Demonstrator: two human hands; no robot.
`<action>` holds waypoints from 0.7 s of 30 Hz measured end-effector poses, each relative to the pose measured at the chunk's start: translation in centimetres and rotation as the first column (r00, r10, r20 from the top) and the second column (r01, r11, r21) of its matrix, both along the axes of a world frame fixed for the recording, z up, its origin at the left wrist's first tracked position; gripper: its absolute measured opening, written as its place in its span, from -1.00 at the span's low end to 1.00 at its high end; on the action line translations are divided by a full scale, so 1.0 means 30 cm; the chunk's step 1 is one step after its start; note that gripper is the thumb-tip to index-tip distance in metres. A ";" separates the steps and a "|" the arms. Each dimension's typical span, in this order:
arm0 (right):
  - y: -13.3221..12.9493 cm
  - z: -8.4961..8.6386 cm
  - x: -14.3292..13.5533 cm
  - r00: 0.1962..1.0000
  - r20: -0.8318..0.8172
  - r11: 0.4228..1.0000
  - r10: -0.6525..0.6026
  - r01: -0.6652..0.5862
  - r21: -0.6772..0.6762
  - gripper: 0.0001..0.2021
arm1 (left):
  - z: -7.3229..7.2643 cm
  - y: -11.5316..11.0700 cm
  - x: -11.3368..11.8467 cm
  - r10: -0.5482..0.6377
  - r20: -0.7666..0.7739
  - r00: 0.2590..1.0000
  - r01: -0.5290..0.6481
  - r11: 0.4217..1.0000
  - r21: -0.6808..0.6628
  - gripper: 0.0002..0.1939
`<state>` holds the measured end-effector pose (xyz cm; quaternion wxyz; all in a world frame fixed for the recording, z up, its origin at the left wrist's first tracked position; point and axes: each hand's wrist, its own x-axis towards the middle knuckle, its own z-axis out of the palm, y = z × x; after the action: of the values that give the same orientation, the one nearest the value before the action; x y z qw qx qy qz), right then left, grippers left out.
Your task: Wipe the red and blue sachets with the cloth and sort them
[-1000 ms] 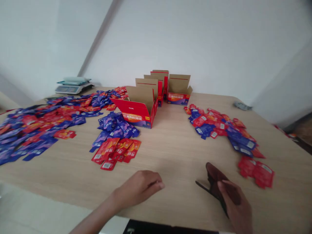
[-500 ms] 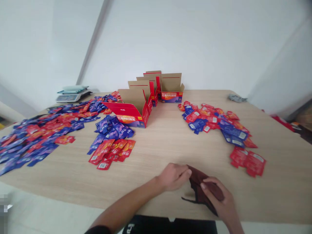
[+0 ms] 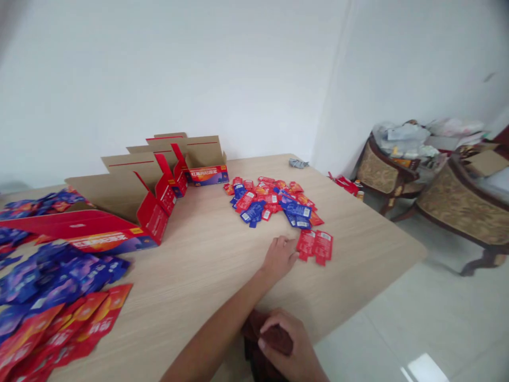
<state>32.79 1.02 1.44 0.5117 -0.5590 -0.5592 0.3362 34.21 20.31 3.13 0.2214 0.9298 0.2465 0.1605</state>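
The left hand (image 3: 280, 257) is at the centre of the frame, just beside two red sachets (image 3: 315, 245) that lie side by side on the table (image 3: 210, 265). Its fingers are partly bent, with a small gap between thumb and forefinger; no item is visible in its grasp. Contact between the fingertips and the nearer sachet cannot be confirmed. The left forearm extends from the bottom edge of the frame up to the right.

The right hand (image 3: 292, 345) is at bottom centre. Its thumb and fingers are closed around a dark red-brown item (image 3: 277, 338) that runs down to the bottom edge of the frame; its full shape is hidden.

A mixed pile of red and blue sachets (image 3: 270, 199) lies above the two red sachets, right of the frame's centre. A crumpled grey piece (image 3: 298, 163) is near the far edge of the table.

Open cartons (image 3: 107, 241) with raised flaps stand from left to upper centre. Blue sachets (image 3: 59, 270) lie in front of the nearest carton; red-orange sachets (image 3: 79, 331) occupy the lower left corner. Two patterned chairs (image 3: 457, 196), with plastic bags (image 3: 405, 138) heaped on them, stand at right.
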 end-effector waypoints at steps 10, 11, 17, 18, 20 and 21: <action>0.028 -0.045 0.018 0.994 -0.103 0.996 0.046 -0.037 0.085 -0.87 | -0.044 0.011 0.245 0.125 -0.102 0.987 -0.137 0.984 -0.113 -0.39; 0.027 -0.041 0.020 0.992 -0.114 0.996 0.047 -0.039 0.075 -0.87 | -0.045 0.022 0.250 0.125 -0.105 0.987 -0.139 0.980 -0.145 -0.42; 0.017 -0.005 0.032 0.996 -0.077 0.999 0.040 -0.039 0.014 -0.86 | -0.032 0.066 0.186 0.061 -0.054 0.997 -0.076 0.935 -0.347 -0.72; 0.015 0.001 0.032 0.996 -0.075 0.999 0.037 -0.037 0.006 -0.86 | -0.026 0.066 0.156 0.061 -0.036 0.997 -0.070 0.924 -0.376 -0.73; 0.009 0.011 0.033 0.996 -0.082 0.999 0.032 -0.033 -0.010 -0.84 | -0.005 0.059 0.070 0.076 0.014 0.997 -0.063 0.906 -0.419 -0.74; 0.005 0.014 0.035 0.995 -0.090 0.999 0.033 -0.036 -0.025 -0.83 | 0.010 0.053 0.013 0.086 0.043 0.995 -0.058 0.898 -0.436 -0.74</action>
<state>33.83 1.18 1.87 0.5231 -0.5402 -0.5408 0.3770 34.60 21.91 3.42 0.4244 0.8419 0.3034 0.1378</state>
